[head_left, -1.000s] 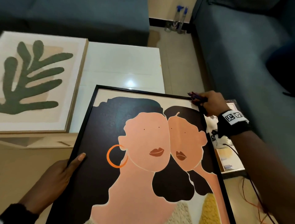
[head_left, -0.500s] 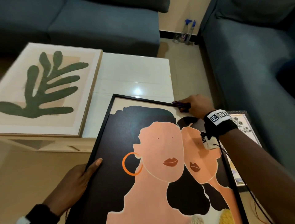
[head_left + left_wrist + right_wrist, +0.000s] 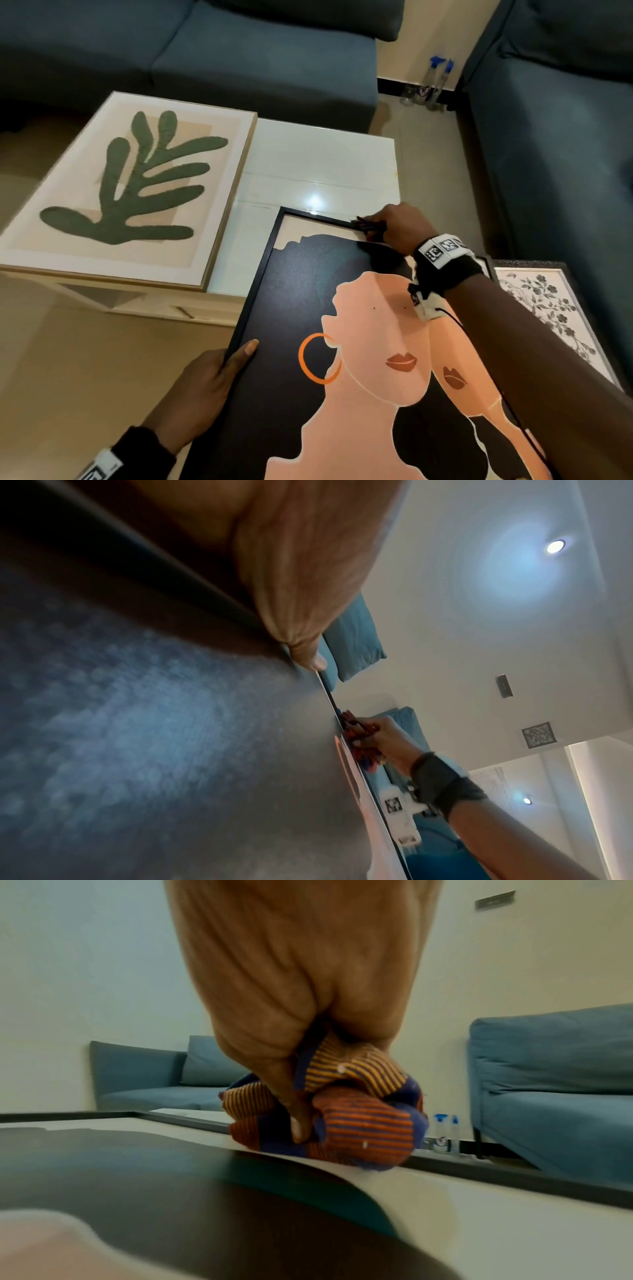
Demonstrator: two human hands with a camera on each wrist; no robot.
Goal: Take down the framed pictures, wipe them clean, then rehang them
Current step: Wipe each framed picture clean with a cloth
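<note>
A black-framed picture of two faces (image 3: 359, 342) leans tilted with its top edge on the white coffee table (image 3: 318, 161). My left hand (image 3: 219, 373) grips its left frame edge, thumb lying on the glass. My right hand (image 3: 394, 228) holds a bunched orange-and-blue striped cloth (image 3: 342, 1112) and presses it on the glass at the picture's top edge, right of the middle. The cloth (image 3: 368, 224) shows only a little in the head view. A wood-framed green leaf picture (image 3: 137, 185) lies flat on the table's left part.
A third frame with a grey floral print (image 3: 555, 308) lies low at the right, partly under my right arm. Blue sofas (image 3: 239, 58) stand behind and to the right of the table. Two spray bottles (image 3: 435, 82) stand on the floor in the corner.
My right hand has slid the cloth leftwards along the picture's top edge from its top right corner. The left hand keeps its grip on the left frame edge.
</note>
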